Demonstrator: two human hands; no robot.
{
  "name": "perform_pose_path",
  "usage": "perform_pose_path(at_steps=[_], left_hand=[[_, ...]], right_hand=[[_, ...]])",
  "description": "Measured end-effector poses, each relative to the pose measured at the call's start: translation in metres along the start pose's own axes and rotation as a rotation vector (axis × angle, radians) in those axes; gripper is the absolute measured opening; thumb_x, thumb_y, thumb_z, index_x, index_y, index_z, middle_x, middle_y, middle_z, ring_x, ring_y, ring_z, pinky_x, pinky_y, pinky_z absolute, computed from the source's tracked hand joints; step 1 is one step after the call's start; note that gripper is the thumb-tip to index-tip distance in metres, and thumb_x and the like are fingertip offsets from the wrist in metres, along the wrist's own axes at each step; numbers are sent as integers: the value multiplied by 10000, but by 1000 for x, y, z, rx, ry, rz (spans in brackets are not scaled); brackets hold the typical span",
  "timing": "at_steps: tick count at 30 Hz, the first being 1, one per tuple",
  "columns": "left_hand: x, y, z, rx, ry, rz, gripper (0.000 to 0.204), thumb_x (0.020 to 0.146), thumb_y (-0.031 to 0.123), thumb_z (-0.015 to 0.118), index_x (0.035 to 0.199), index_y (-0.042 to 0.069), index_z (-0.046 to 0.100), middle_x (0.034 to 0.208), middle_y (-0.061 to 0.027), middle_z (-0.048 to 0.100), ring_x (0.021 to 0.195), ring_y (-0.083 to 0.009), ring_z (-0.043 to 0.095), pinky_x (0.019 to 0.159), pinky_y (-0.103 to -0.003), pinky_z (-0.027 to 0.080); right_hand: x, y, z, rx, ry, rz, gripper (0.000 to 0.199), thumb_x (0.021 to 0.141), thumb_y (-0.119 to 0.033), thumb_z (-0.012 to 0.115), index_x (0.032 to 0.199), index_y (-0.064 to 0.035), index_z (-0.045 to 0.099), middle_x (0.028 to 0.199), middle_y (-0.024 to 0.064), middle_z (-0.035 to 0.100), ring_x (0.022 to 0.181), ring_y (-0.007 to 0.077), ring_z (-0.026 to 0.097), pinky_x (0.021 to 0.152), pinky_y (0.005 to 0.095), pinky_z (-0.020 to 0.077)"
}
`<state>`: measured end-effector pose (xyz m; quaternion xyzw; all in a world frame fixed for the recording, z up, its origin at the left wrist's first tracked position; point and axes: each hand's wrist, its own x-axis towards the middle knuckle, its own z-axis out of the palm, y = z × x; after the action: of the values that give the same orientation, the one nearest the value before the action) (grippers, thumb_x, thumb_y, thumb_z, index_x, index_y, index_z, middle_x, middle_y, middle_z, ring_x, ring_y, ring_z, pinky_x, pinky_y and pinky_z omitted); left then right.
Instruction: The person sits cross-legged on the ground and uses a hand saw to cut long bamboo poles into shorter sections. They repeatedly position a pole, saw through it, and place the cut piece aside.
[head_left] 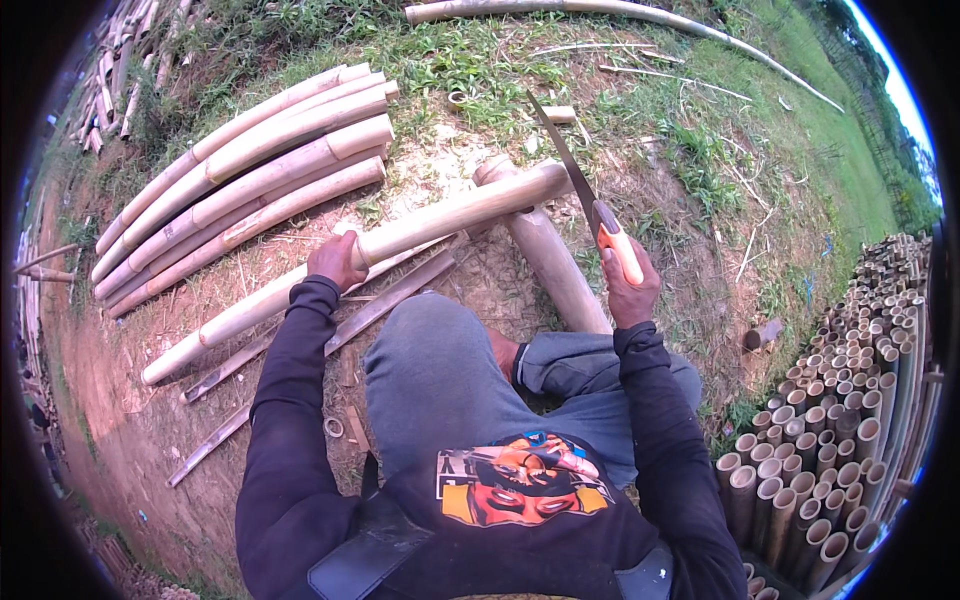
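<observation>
A pale bamboo pole (440,226) slants in front of me from the lower left up to the right. My left hand (338,260) is closed over it near its middle, at a joint. Toward its right end the pole lies across a thicker bamboo log (548,262) on the ground. In my right hand (632,288) is a hand saw, its orange handle (621,254) gripped in my fingers. The saw's blade (565,150) points up and to the left, close to the pole's right end; whether it touches cannot be told.
Several cut bamboo poles (250,150) lie side by side at the left. Split bamboo strips (390,297) lie under the held pole. Many upright bamboo pieces (800,450) stand bundled at the right. A long bamboo pole (600,8) crosses the grass at the far side.
</observation>
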<state>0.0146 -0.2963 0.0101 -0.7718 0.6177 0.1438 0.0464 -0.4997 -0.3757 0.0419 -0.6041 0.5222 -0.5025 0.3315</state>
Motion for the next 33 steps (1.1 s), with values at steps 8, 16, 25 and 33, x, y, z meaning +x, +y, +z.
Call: perform_pose_path(at_steps=[8, 16, 25, 33], left_hand=[[27, 90, -13, 10, 235, 221, 991, 746, 614, 863, 1518, 106, 505, 1440, -145, 591, 1409, -342, 516, 1167, -525, 382], [93, 213, -14, -8, -57, 78, 739, 776, 481, 907, 1338, 132, 576, 1252, -164, 698, 1191, -356, 700, 992, -489, 565], [94, 215, -12, 25, -18, 78, 616, 783, 390, 889, 1244, 107, 595, 1178, -164, 721, 1080, -367, 739, 934, -481, 599], [87, 217, -18, -4, 28, 80, 599, 785, 357, 910, 1243, 121, 603, 1137, -181, 730, 1073, -384, 747, 934, -495, 598]], right_hand=[[6, -20, -10, 25, -38, 19, 411, 1037, -199, 748, 1373, 23, 661, 1183, 145, 754, 1058, 173, 715, 915, 326, 572], [17, -13, -10, 87, -45, 42, 405, 1038, -166, 744, 1385, 24, 658, 1187, 125, 752, 1009, 150, 717, 868, 306, 582], [-17, -33, -43, 29, -65, -34, 427, 1026, -90, 728, 1420, 42, 628, 1262, 154, 748, 1143, 195, 721, 966, 343, 576], [36, -6, 4, 31, -88, -52, 370, 1016, -86, 741, 1360, 32, 676, 1219, 137, 752, 1085, 170, 715, 920, 327, 577]])
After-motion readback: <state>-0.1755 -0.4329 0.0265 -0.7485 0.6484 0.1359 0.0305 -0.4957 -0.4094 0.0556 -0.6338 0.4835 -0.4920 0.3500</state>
